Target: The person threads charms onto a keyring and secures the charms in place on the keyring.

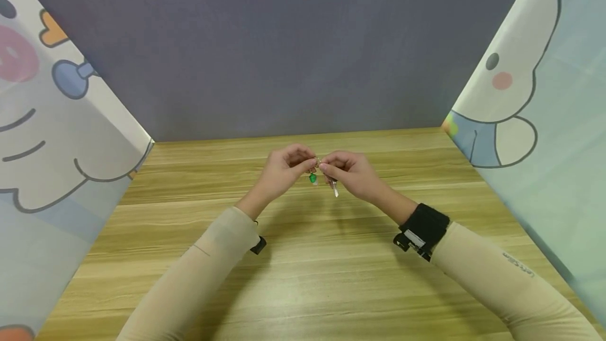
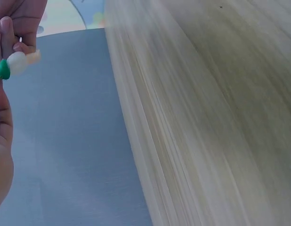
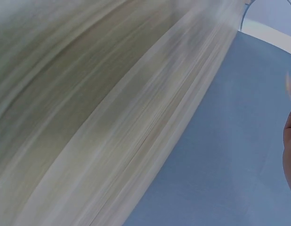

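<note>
Both hands meet above the wooden table, fingertips almost touching. My left hand [image 1: 283,170] pinches a keychain, and its charm [image 1: 313,178], green with a whitish lower part, dangles below the fingers. In the left wrist view the charm [image 2: 16,63] shows green, white and pale peach parts. Between the fingertips is a small metal key ring [image 1: 318,161], mostly covered. My right hand [image 1: 354,174] pinches the ring's other side, with a silver key [image 1: 335,189] hanging under its fingers. Only a sliver of the right hand [image 3: 290,150] enters the right wrist view.
The wood-grain table [image 1: 322,283] spreads under both arms. A dark grey panel [image 1: 303,51] stands behind it. Cartoon-printed panels flank it on the left [image 1: 61,136] and right [image 1: 558,172]. A black strap [image 1: 426,228] wraps the right wrist.
</note>
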Demonstrator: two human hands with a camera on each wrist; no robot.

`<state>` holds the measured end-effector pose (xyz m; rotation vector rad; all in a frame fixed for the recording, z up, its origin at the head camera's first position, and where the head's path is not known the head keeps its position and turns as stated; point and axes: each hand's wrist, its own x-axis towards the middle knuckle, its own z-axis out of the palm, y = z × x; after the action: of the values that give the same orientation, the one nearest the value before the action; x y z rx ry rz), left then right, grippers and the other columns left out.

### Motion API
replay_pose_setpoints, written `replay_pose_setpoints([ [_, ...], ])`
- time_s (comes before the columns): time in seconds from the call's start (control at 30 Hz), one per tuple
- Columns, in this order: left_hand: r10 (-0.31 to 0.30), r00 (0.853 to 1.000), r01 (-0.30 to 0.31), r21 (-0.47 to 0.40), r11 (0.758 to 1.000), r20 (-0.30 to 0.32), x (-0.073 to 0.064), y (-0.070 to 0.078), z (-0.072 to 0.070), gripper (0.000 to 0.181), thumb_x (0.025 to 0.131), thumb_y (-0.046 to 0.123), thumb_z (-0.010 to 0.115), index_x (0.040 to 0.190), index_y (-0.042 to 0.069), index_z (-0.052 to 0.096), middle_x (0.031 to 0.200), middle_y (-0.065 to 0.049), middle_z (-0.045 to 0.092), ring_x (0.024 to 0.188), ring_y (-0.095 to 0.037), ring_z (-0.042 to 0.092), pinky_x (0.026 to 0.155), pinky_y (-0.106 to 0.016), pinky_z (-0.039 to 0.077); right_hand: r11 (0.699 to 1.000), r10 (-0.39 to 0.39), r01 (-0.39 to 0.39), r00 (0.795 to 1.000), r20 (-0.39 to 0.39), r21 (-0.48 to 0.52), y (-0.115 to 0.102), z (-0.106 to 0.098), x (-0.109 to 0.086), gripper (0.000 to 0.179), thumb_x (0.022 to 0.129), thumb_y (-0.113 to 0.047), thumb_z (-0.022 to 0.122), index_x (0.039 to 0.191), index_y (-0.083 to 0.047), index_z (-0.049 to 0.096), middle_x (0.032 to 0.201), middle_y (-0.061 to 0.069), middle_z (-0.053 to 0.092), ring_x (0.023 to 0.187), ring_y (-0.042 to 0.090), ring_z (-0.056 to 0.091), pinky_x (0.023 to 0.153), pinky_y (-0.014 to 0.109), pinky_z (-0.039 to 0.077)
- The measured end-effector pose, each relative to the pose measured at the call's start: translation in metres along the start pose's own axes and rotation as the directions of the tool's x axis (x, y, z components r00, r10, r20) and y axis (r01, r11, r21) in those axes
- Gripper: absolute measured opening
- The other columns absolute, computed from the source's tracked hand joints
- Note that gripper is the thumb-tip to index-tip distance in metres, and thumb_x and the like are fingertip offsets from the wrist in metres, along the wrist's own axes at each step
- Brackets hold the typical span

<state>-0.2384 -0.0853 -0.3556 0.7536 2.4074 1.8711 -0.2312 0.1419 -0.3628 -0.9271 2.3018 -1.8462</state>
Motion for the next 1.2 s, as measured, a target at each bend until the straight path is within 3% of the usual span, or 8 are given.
replay_pose_setpoints([
  [0.1,0.031,0.999,-0.031,-0.006,1.000,-0.035,0.000,0.001,0.001,0.008,0.101,0.009,0.074,0.108,0.004,0.073,0.103,-0.016,0.079,0.087,-0.019,0.077,0.085,-0.045,0.067,1.000,-0.007,0.007,1.000,-0.003,-0.008,-0.002,0.001,0.000,0.018,0.109,-0.008,0.060,0.114,0.006,0.071,0.081,0.027,0.067,0.066,0.013,0.061,0.059,0.027,0.053],
  [0.2,0.050,0.998,-0.051,-0.016,0.999,-0.047,0.000,0.001,0.001,0.006,0.101,0.006,0.074,0.105,0.002,0.073,0.102,-0.020,0.079,0.086,-0.029,0.077,0.085,-0.052,0.066,1.000,-0.008,0.008,1.000,-0.011,-0.014,-0.002,0.002,0.000,0.018,0.109,-0.008,0.060,0.115,0.004,0.072,0.082,0.028,0.066,0.066,0.013,0.061,0.059,0.028,0.054],
  [0.53,0.059,0.993,-0.054,0.053,0.997,-0.103,-0.003,0.006,-0.001,0.007,0.101,0.007,0.073,0.107,0.003,0.075,0.099,-0.015,0.081,0.084,-0.026,0.078,0.077,-0.029,0.066,0.998,0.034,-0.038,0.995,-0.090,-0.046,-0.004,0.004,0.002,0.009,0.108,-0.006,0.062,0.109,0.002,0.065,0.080,0.005,0.071,0.070,0.012,0.064,0.065,0.027,0.057],
  [0.73,0.103,0.987,-0.092,0.094,0.991,-0.124,-0.005,0.010,0.000,0.008,0.101,0.007,0.073,0.107,0.002,0.076,0.098,-0.015,0.082,0.082,-0.025,0.079,0.074,-0.028,0.065,0.988,0.001,-0.026,0.986,-0.164,-0.152,-0.015,0.002,0.003,0.010,0.105,-0.013,0.069,0.104,-0.004,0.073,0.076,0.008,0.067,0.062,0.013,0.054,0.056,0.027,0.047],
  [0.9,0.140,0.982,-0.129,0.085,0.988,-0.131,-0.004,0.009,0.000,0.007,0.100,0.002,0.072,0.105,-0.002,0.076,0.099,-0.022,0.081,0.082,-0.030,0.079,0.073,-0.026,0.065,0.980,0.093,-0.126,0.974,-0.205,-0.152,-0.022,0.000,0.005,0.021,0.106,-0.021,0.070,0.116,-0.005,0.080,0.089,0.007,0.074,0.075,0.016,0.071,0.068,0.027,0.061],
  [1.0,0.148,0.979,-0.138,0.080,0.987,-0.141,-0.004,0.008,0.000,0.008,0.100,0.001,0.072,0.106,-0.003,0.075,0.099,-0.024,0.080,0.083,-0.037,0.079,0.074,-0.027,0.066,0.976,0.133,-0.164,0.971,-0.200,-0.146,-0.028,-0.001,0.006,0.027,0.108,-0.019,0.065,0.128,-0.006,0.077,0.095,0.010,0.075,0.082,0.018,0.075,0.072,0.026,0.063],
  [1.1,0.147,0.978,-0.131,0.107,0.986,-0.151,-0.003,0.007,-0.001,0.010,0.101,0.005,0.073,0.107,-0.001,0.076,0.099,-0.021,0.081,0.082,-0.032,0.079,0.073,-0.026,0.065,0.975,0.132,-0.163,0.972,-0.193,-0.153,-0.032,-0.001,0.006,0.029,0.109,-0.016,0.063,0.132,-0.004,0.075,0.095,0.018,0.074,0.082,0.015,0.075,0.071,0.024,0.061],
  [1.2,0.146,0.977,-0.126,0.129,0.984,-0.158,-0.003,0.006,-0.002,0.010,0.101,0.006,0.072,0.107,0.000,0.077,0.100,-0.020,0.081,0.082,-0.025,0.079,0.072,-0.023,0.063,0.973,0.109,-0.146,0.973,-0.205,-0.177,-0.033,0.000,0.004,0.026,0.107,-0.017,0.066,0.125,-0.002,0.077,0.095,0.020,0.077,0.080,0.011,0.074,0.071,0.022,0.061],
])
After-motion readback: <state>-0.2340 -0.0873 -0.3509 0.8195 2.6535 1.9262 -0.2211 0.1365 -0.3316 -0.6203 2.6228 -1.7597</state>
